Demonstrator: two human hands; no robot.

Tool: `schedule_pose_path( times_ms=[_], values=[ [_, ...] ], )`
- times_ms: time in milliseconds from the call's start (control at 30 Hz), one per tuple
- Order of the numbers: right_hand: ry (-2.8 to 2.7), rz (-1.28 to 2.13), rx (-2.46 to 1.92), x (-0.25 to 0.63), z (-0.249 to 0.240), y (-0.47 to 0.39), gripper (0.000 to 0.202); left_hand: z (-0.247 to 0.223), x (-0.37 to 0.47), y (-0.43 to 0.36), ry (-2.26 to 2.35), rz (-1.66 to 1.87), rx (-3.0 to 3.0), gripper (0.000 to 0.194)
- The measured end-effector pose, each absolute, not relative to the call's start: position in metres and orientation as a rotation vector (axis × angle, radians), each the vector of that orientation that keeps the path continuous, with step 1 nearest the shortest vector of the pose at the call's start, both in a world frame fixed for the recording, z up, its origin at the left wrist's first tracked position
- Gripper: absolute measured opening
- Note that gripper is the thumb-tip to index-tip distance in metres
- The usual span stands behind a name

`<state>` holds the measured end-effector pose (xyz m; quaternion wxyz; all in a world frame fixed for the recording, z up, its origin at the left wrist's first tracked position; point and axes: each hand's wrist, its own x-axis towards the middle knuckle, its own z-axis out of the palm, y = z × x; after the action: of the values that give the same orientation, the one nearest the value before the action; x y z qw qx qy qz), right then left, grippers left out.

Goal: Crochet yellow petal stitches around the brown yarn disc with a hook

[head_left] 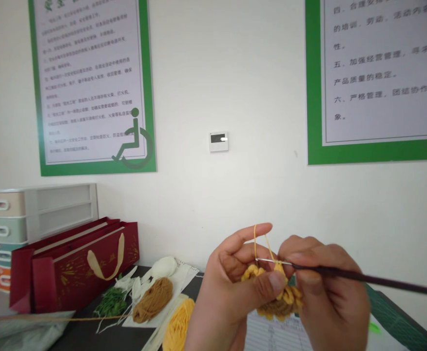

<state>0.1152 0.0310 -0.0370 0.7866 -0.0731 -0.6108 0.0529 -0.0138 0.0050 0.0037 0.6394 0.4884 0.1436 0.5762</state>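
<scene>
My left hand pinches a small piece of yellow and brown crochet work between thumb and fingers. A strand of yellow yarn loops over its raised index finger. My right hand grips a crochet hook with a dark handle and a thin metal shaft. The hook's tip lies to the left, at the yarn just above the crochet piece, and a yellow loop sits around the shaft. Part of the crochet piece is hidden behind my left thumb and my right fingers.
Left of my hands lie a yellow yarn ball, a brown yarn ball, white yarn and green yarn. A dark red gift bag and a drawer unit stand farther left. Printed paper lies below my hands.
</scene>
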Motion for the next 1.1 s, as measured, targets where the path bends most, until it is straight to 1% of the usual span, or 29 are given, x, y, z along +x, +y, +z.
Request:
schedule_pose_path(
  times_ms=[67,167,267,367,433,533,600,667,900,1100],
  values=[
    [-1.267,0.312,-0.126,0.115,-0.034,0.029,0.009,0.003,-0.017,0.006,0.307,1.297,1.156,0.055],
    [-1.187,0.547,-0.102,0.118,-0.028,0.023,0.018,0.002,-0.022,0.009,0.273,1.259,1.2,0.051],
    [-1.148,0.808,-0.095,0.118,-0.023,0.02,0.025,0.0,-0.023,0.011,0.249,1.253,1.226,0.041],
    [-1.156,1.01,-0.166,0.116,-0.022,0.022,0.031,0.0,-0.018,0.008,0.359,1.385,1.237,0.03],
    [-1.207,0.976,-0.226,0.115,-0.025,0.026,0.027,0.0,-0.013,0.005,0.447,1.488,1.241,0.028],
    [-1.315,0.692,-0.226,0.115,-0.031,0.031,0.009,-0.001,-0.009,0.004,0.493,1.544,1.26,0.031],
    [-1.346,0.545,-0.213,0.116,-0.035,0.032,0.008,-0.001,-0.007,0.004,0.493,1.554,1.26,0.031],
    [-1.322,0.489,-0.224,0.117,-0.037,0.032,0.01,-0.002,-0.007,0.006,0.485,1.566,1.254,0.031],
    [-1.206,0.499,-0.299,0.124,-0.038,0.033,0.011,-0.003,-0.011,0.011,0.455,1.54,1.286,0.032],
    [-1.263,0.692,-0.248,0.126,-0.033,0.028,0.012,-0.006,-0.016,0.016,0.479,1.501,1.283,0.033]
  ],
)
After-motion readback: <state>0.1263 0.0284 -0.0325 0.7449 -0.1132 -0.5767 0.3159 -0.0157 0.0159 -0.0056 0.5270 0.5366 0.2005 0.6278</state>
